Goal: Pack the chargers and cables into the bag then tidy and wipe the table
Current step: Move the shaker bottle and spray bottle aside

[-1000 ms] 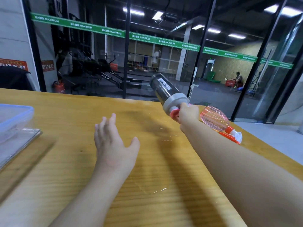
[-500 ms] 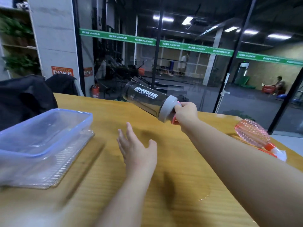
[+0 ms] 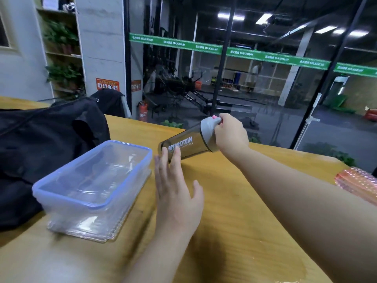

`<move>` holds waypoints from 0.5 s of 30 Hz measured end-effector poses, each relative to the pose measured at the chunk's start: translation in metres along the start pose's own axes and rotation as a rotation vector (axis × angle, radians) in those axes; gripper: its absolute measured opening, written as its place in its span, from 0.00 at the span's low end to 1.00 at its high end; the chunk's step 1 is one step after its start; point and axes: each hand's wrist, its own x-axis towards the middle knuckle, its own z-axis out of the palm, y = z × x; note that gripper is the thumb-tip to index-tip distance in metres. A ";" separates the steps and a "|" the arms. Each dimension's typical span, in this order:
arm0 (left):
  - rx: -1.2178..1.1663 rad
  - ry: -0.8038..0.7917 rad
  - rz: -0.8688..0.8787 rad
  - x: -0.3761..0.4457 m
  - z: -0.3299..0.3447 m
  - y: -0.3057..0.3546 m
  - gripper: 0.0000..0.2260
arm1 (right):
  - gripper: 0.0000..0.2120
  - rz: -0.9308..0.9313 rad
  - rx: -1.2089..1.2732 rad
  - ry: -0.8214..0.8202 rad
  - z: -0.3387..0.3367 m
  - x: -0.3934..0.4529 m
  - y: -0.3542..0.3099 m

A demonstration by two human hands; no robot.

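Note:
My right hand (image 3: 231,132) grips the grey lid end of a dark shaker bottle (image 3: 186,146), which lies tilted with its base low over the wooden table (image 3: 234,231). The fingertips of my left hand (image 3: 176,193) reach the bottle's base; its fingers are spread and hold nothing. A black bag (image 3: 47,144) sits at the table's left. No chargers or cables show.
A clear plastic container with a blue rim (image 3: 91,180) stands on its lid between the bag and my left hand. A pink ribbed bottle (image 3: 359,183) lies at the right edge. Glass walls stand just behind the table's far edge.
My right hand has carried the shaker bottle leftward and lowered it toward the container. My left hand has moved up to the bottle's base. The view has swung left, so the bag shows.

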 end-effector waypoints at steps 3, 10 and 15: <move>0.038 0.019 -0.095 0.004 0.003 -0.017 0.34 | 0.13 -0.063 -0.027 -0.008 0.017 0.006 -0.023; 0.124 -0.052 -0.269 0.003 0.009 -0.024 0.33 | 0.12 -0.259 -0.046 -0.058 0.045 0.032 -0.073; 0.129 -0.103 -0.316 0.002 0.008 -0.024 0.32 | 0.12 -0.326 0.160 -0.167 0.061 0.050 -0.090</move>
